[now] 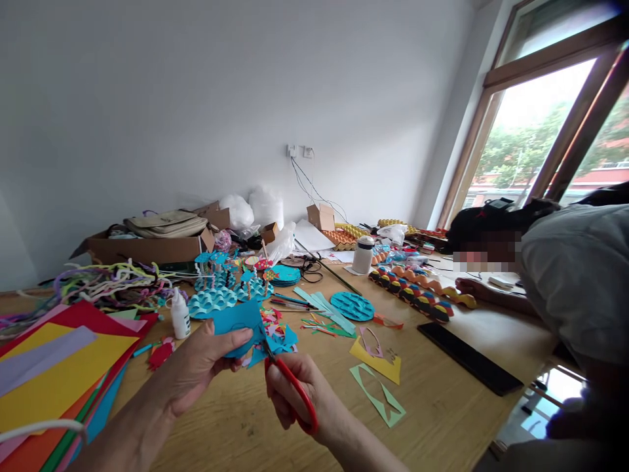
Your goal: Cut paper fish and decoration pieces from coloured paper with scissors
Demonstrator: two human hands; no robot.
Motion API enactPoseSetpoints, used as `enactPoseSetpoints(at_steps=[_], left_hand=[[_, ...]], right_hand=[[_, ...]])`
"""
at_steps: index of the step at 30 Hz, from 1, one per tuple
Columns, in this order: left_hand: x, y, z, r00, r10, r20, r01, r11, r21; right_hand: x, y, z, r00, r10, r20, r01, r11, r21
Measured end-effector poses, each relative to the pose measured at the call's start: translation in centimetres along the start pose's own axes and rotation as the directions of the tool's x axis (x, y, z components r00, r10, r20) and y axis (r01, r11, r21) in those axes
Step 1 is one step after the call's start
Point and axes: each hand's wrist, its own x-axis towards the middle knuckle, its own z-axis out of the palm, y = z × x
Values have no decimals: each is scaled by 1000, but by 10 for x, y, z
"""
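Observation:
My left hand pinches a piece of blue paper between thumb and fingers, and a drawn outline shows faintly on it. In my right hand is a pair of scissors with red handles, my fingers in the loops. Their blades point at the right edge of the blue paper; whether they touch it I cannot tell. Just behind the blades lies a heap of blue, red and pink paper scraps. A white glue bottle stands upright beyond my left hand.
Coloured paper sheets are stacked at left, pipe cleaners behind them. Cut paper frames and a black phone-like slab lie at right. Painted egg-carton strips stretch farther back. A person leans over the table's right side.

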Motion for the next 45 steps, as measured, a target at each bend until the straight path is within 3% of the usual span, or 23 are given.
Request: enactPoseSetpoints(at_steps=[11, 20, 26, 31, 39, 45], left_hand=[[0, -6, 8, 1000, 14, 4, -13, 996, -90], [-2, 3, 0, 999, -50, 15, 48, 994, 93], [-2, 0, -2, 998, -55, 27, 52, 993, 106], [0, -5, -1, 999, -29, 32, 27, 998, 63], [1, -10, 8, 999, -25, -26, 24, 999, -45], [-1, -15, 17, 1000, 3, -4, -3, 991, -134]], right_hand=[[-1, -4, 8, 996, -23, -82, 27, 999, 37], [-4, -13, -8, 998, 56, 26, -52, 989, -139], [-5, -15, -8, 998, 62, 17, -58, 982, -182], [-4, -11, -3, 998, 57, -39, -61, 990, -126], [-3, -2, 1, 996, -22, -88, 20, 999, -27], [-3, 1, 5, 989, -66, -136, 70, 997, 27]])
